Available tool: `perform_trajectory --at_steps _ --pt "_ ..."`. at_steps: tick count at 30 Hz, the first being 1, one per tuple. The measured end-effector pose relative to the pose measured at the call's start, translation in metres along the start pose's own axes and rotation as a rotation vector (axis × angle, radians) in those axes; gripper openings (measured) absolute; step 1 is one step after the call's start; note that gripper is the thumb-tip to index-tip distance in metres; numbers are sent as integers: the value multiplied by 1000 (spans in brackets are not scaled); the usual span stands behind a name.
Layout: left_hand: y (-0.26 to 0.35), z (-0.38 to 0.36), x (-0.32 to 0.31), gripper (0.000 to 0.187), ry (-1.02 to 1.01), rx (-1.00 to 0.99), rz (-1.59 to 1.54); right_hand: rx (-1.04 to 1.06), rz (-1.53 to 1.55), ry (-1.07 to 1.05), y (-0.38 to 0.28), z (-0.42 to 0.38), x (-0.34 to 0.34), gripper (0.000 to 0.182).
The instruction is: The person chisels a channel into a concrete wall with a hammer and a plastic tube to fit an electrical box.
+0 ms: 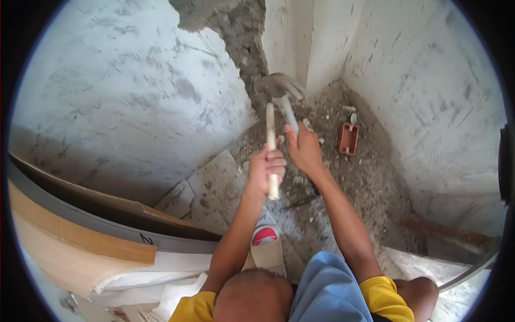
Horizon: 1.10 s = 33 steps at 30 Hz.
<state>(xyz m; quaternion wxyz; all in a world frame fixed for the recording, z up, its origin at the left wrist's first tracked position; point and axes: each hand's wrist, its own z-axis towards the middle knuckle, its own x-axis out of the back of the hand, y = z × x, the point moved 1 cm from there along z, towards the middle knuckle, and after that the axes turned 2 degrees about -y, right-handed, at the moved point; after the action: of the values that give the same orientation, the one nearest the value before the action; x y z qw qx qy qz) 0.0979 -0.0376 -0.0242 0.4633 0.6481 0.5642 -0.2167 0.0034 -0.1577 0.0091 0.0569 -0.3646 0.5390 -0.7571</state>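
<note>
A pale, chisel-like rod point(271, 129) stands nearly upright in my left hand point(266, 166), the fingers wrapped round its lower part. Its upper end overlaps the foot of the broken strip of wall point(244, 48), where rough grey mortar is laid bare. My right hand point(306, 149) is closed on the light handle of a claw hammer point(289, 111). The hammer head is blurred and sits just above and to the right of the rod's upper end. Both hands are close together, low in front of the wall.
Rubble and dust cover the floor point(370, 177) at the corner. A small orange-brown box point(348, 138) lies there, right of my hands. Broken slabs point(217, 174) lie along the left wall, with cardboard point(80, 225) at lower left. My sandalled foot point(265, 247) is below.
</note>
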Motion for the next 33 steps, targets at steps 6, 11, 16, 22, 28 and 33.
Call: perform_trajectory --at_steps 6,11,16,22,28,33 --pt "-27 2 9 36 154 -548 1253 -57 213 108 25 -32 21 54" --pt "0 7 4 38 286 -608 1474 -151 376 81 44 -38 17 57" --pt "20 23 19 40 398 -629 1569 -203 376 46 42 -37 12 60" --pt "24 16 5 40 472 -668 1667 -153 376 107 38 -36 5 60" --pt "25 20 13 40 506 -686 1738 -38 728 338 21 -32 -25 55" --pt "23 17 -1 35 444 -726 1754 -143 107 179 71 12 -48 48"
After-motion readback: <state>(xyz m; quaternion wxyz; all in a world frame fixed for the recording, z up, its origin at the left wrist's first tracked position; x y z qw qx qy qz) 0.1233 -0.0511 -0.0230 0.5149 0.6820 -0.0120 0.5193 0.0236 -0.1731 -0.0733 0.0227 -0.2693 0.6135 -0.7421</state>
